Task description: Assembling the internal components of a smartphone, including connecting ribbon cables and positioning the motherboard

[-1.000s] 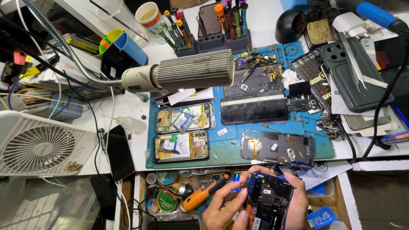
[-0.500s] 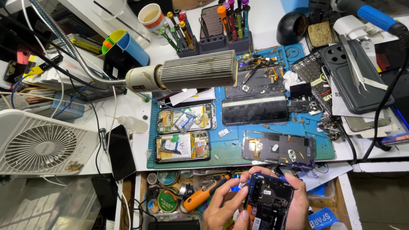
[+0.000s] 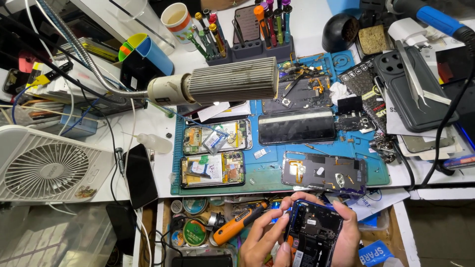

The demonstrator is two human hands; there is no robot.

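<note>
Cluttered white workbench [image 3: 307, 15], gooseneck lamp [image 3: 217, 86]

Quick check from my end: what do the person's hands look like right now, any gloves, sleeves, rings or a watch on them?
Both are bare: the left hand and the right hand wear no gloves, and no rings show on the visible fingers. No sleeve or watch is in view; the wrists run off the bottom of the picture.

Bright, even light from above falls on the white desk [image 3: 307, 20]; shadows are soft and short. Focus is sharp, edges bend slightly, and the near left corner lies dimmer.
</note>
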